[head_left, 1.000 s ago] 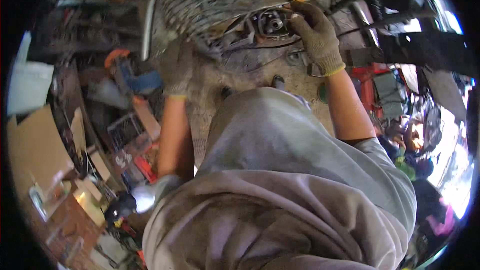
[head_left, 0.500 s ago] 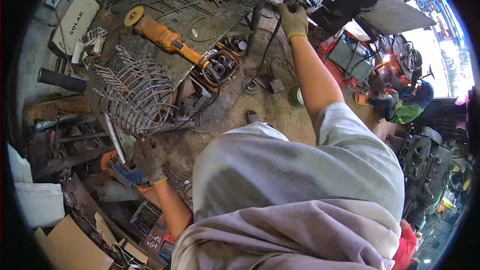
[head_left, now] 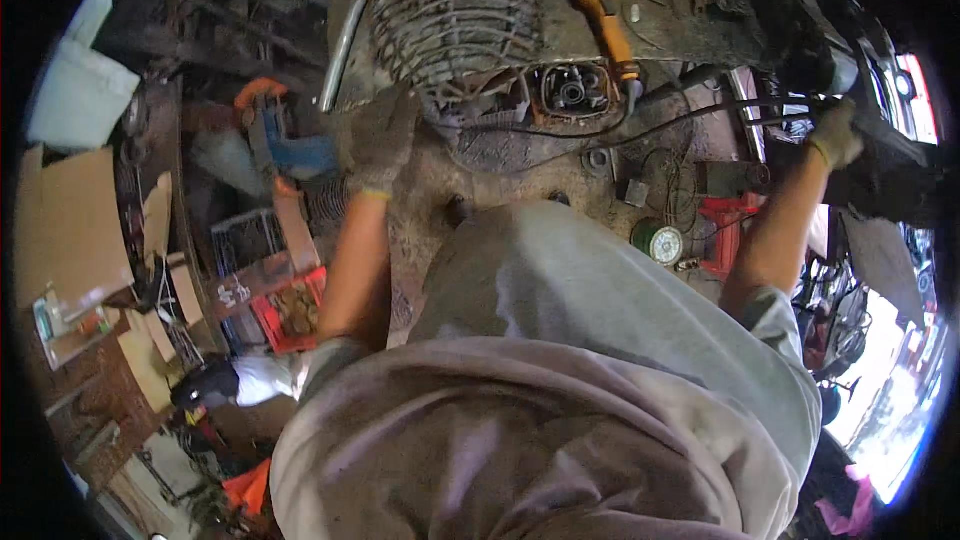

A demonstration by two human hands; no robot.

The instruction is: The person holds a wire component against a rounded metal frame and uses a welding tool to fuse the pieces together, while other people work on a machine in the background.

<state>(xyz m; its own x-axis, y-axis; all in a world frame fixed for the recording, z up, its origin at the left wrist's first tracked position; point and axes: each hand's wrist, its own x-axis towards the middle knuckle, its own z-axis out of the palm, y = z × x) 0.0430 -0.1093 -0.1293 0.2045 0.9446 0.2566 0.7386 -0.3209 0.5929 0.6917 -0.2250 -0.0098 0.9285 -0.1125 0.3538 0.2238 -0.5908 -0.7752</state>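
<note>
Reaches farther right than a second ago with the right hand (head_left: 838, 137) by the black cord (head_left: 700, 112), so leaves the orange grinder (head_left: 598, 5) alone on the tabletop (head_left: 680, 35), keeping the left hand (head_left: 385, 140) near the wire cage (head_left: 460, 15), unable to tell either grip.

Brown cardboard (head_left: 78, 225) at left, red crate (head_left: 264, 321), round green container (head_left: 657, 241) on floor, pink cloth (head_left: 853, 512) lower right
</note>
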